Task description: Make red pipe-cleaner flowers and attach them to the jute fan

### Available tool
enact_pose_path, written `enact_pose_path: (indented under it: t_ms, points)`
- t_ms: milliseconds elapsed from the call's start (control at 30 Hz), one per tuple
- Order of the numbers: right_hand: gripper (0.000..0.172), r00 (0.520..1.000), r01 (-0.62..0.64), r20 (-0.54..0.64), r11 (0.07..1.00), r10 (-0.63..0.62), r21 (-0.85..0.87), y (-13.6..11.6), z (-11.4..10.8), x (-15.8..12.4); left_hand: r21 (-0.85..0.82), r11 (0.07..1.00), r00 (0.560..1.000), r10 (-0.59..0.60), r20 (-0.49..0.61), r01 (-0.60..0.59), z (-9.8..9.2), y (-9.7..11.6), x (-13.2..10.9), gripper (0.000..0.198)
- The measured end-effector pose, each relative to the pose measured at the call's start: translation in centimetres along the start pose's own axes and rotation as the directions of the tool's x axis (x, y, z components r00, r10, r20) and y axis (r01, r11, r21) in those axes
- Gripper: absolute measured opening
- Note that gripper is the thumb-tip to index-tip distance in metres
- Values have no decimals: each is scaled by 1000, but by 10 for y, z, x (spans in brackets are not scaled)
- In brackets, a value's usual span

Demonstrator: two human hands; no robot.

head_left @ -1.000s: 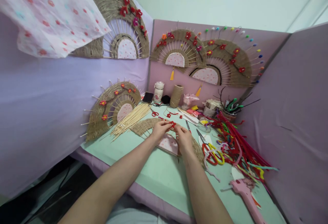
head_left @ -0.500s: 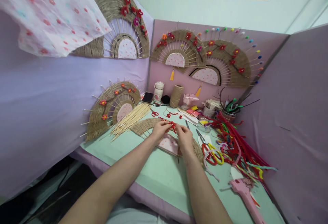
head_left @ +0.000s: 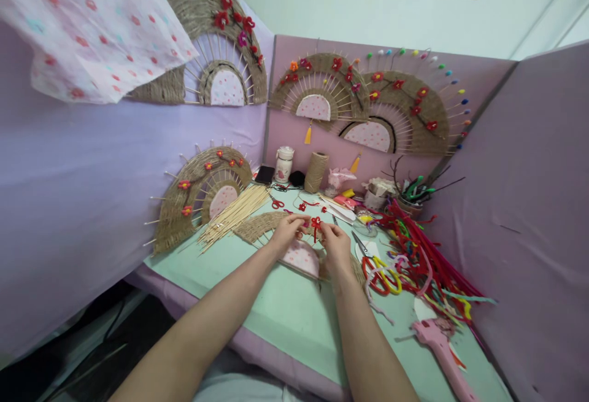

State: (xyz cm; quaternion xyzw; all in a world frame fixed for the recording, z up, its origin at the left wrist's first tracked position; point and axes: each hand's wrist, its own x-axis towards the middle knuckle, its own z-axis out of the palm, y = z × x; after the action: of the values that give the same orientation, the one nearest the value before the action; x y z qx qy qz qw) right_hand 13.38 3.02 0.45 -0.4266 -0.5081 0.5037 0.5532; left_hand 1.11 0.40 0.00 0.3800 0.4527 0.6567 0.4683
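Observation:
Over the half-round twine-wrapped fan (head_left: 260, 225) on the table, my right hand (head_left: 337, 243) pinches a small red pipe-cleaner flower (head_left: 315, 223) with a red tail hanging down. Just left of the flower is my left hand (head_left: 289, 234), its fingers curled together. A magenta bit shows at those fingertips, too small to name. Beneath both hands lies the fan's pink spotted centre (head_left: 301, 257). Small red flowers (head_left: 302, 207) lie on the table just beyond the fan.
Thin wooden sticks (head_left: 234, 215) lie left of the fan. To the right are scissors (head_left: 378, 274), a heap of red pipe cleaners (head_left: 426, 255) and a pink glue gun (head_left: 439, 347). A twine spool (head_left: 316, 172) and a white jar (head_left: 284, 164) stand behind. Purple partitions (head_left: 501, 205) enclose the table.
The hands have drawn slightly apart. The red flower now sits upright in the right fingers, away from the left fingertips, with its face and tail more visible.

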Motion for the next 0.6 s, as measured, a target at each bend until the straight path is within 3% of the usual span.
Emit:
enact_pose_path:
  t_ms: [167, 400, 600]
  points:
    - [23, 994, -84, 70, 993, 78, 82, -3, 1, -1, 42, 998, 980, 36, 195, -45, 3, 3, -4, 27]
    - [23, 995, 26, 98, 1000, -24, -11, -8, 4, -7, 109, 982, 987, 146, 73, -154, 7, 9, -9, 16]
    - [34, 992, 99, 82, 995, -100, 16, -5, 4, -6, 113, 975, 982, 191, 9, -190, 2, 9, -5, 18]
